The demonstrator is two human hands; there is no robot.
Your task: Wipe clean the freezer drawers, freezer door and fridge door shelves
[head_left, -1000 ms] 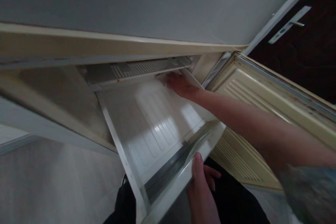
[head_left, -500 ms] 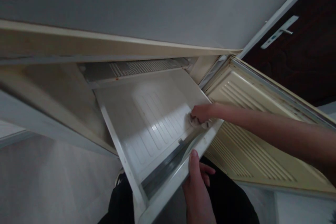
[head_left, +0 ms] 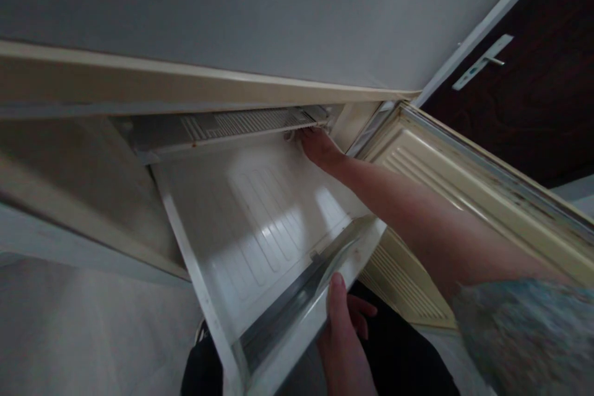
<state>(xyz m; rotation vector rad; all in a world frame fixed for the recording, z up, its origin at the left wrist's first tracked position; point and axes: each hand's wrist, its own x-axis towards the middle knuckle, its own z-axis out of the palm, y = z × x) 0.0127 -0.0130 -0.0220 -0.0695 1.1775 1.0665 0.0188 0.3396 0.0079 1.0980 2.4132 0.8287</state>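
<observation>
A white plastic freezer drawer (head_left: 260,210) is pulled out of the fridge-freezer, its ridged floor bare. My left hand (head_left: 346,328) grips the drawer's front edge, thumb on top and fingers below. My right hand (head_left: 318,143) reaches to the far right corner of the drawer, under the slatted shelf (head_left: 260,120). A pale cloth (head_left: 290,135) shows only as a small bit at its fingertips, closed on it; the rest is hidden by the hand.
The cream freezer door (head_left: 417,154) hangs open on the right. Beyond it stands a dark room door (head_left: 524,86) with a metal handle. The grey upper door (head_left: 223,12) spans the top. Pale flooring (head_left: 106,322) lies at lower left, my legs beneath the drawer.
My right hand has moved with the cloth from the drawer's front right corner to its back right corner. My left hand keeps its hold on the front edge. The view has shifted slightly.
</observation>
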